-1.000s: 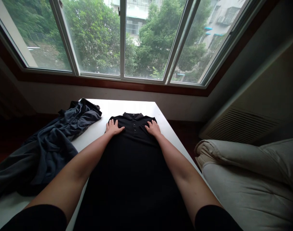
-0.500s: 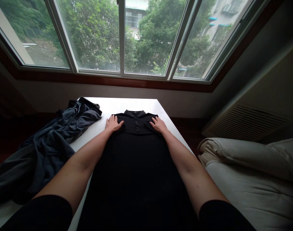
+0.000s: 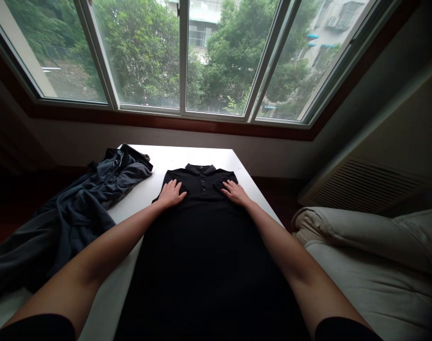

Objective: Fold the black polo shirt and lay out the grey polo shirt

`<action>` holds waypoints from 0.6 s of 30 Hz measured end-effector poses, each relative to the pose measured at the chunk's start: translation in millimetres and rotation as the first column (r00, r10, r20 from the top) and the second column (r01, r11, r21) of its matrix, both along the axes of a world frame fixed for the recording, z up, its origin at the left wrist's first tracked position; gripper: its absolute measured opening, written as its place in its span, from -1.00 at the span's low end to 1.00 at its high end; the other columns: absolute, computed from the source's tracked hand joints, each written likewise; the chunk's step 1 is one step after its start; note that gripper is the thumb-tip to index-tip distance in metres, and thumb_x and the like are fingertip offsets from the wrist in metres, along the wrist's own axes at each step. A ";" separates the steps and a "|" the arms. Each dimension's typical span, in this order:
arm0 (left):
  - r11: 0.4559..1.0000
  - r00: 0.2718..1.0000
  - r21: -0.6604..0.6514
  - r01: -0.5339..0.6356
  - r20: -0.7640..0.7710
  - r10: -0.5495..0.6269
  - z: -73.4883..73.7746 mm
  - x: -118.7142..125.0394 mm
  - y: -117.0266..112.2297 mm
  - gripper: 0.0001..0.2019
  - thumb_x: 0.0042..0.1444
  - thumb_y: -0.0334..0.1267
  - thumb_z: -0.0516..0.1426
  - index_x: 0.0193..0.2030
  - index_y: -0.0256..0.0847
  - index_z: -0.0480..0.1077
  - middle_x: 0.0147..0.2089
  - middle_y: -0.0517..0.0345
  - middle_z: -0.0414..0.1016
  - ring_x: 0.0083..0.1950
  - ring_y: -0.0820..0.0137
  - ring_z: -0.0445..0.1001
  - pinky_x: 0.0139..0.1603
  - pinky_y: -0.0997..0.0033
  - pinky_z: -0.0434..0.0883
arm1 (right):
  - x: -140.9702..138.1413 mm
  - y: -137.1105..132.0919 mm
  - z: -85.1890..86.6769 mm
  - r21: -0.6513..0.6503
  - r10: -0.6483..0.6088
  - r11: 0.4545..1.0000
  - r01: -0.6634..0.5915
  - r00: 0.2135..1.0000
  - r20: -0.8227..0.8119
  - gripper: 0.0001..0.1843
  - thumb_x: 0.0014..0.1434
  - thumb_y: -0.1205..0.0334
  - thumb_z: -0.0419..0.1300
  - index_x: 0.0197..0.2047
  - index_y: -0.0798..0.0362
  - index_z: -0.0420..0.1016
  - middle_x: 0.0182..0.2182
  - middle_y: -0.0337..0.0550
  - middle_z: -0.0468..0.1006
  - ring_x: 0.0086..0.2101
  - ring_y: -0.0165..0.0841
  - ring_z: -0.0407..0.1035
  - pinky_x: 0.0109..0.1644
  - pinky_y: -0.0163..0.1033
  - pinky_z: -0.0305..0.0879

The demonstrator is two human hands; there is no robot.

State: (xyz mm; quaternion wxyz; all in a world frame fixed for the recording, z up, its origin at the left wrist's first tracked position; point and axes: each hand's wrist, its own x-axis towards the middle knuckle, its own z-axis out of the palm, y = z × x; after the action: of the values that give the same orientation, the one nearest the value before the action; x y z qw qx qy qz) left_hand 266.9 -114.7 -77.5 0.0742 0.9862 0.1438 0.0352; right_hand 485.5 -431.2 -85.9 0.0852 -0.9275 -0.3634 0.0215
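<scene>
A black polo shirt (image 3: 202, 246) lies flat and lengthwise on the white table (image 3: 145, 189), collar toward the window, its sides folded in. My left hand (image 3: 171, 193) rests palm down on the shirt's left shoulder, fingers stretched out. My right hand (image 3: 234, 192) lies flat on the right shoulder, fingers spread. Neither hand holds anything. Both forearms reach over the shirt's body.
A crumpled dark grey-blue shirt (image 3: 77, 208) lies on the table's left side and hangs over its edge. A pale cushioned sofa or bedding (image 3: 372, 255) stands close on the right. A wide window (image 3: 182, 57) runs behind the table, with a vented unit (image 3: 365, 182) at right.
Both hands have slid a little toward me along the shirt's shoulders, staying flat on the cloth. The view has shifted slightly.
</scene>
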 end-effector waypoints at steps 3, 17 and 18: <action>0.999 0.999 -0.036 0.011 -0.045 -0.013 1.7 -4.2 -0.5 -0.17 0.38 0.30 -0.15 0.60 -0.20 -0.01 0.64 -0.14 -0.19 0.64 0.00 -0.20 0.56 -0.09 -0.14 | 1.5 -2.4 -0.8 -0.008 -0.068 0.998 0.068 0.997 -0.043 -0.23 0.46 -0.31 -0.19 0.57 -0.12 0.07 0.55 -0.11 -0.09 0.51 -0.07 -0.22 0.54 0.17 -0.22; 0.748 0.746 -0.044 0.662 0.141 -0.651 32.6 -105.5 -141.2 -0.40 0.39 0.04 0.07 0.47 -0.18 0.24 0.58 -0.15 0.06 0.59 0.05 0.00 0.57 -0.12 -0.08 | 15.3 -137.9 -16.9 0.073 -0.204 0.978 0.196 0.971 0.126 -0.35 0.50 -0.09 -0.17 0.44 0.04 0.32 0.42 0.03 0.26 0.42 -0.11 0.07 0.49 0.08 0.01; 0.672 0.677 -0.087 0.735 0.129 -0.724 34.5 -122.0 -160.8 -0.38 0.39 0.07 0.06 0.49 -0.17 0.21 0.58 -0.15 0.07 0.59 0.04 0.01 0.56 -0.13 -0.06 | 13.9 -145.5 -17.0 0.085 -0.231 0.971 0.223 0.967 0.106 -0.34 0.50 -0.08 -0.18 0.44 0.07 0.32 0.42 0.05 0.27 0.42 -0.11 0.08 0.49 0.07 0.01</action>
State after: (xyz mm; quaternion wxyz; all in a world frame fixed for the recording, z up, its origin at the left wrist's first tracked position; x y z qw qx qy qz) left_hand 144.9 -275.5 -43.0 0.1528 0.9519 -0.2634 0.0343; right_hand 499.4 -576.7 -102.9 0.0996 -0.9589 -0.2597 -0.0554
